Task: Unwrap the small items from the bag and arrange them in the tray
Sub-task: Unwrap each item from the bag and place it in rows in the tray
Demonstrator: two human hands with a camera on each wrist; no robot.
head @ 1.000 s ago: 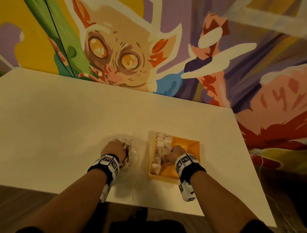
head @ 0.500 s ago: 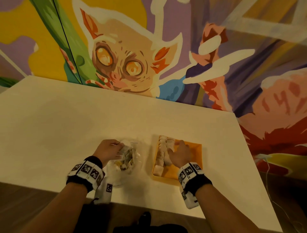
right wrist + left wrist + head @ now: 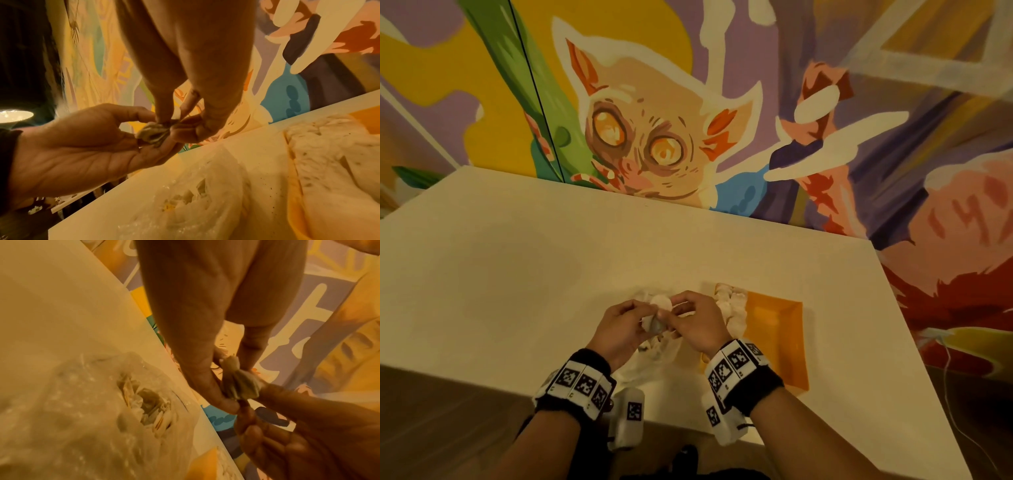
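Hands (image 3: 664, 322) are now meeting above the bag (image 3: 98, 410); you're pinching one wrapped sweet (image 3: 153, 134) from both ends, starting another unwrap.

Mostly hidden behind the left hand (image 3: 624, 328) and right hand (image 3: 697, 321) in the head view: the wrapped item (image 3: 656, 324) and the bag (image 3: 654, 353) beneath. Blurred beyond reading in the wrist views: the bag's contents. Cut off at the right wrist picture's edge, just beside the bag: the tray (image 3: 293, 191).

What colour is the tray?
Orange tray, clearest in the head view.
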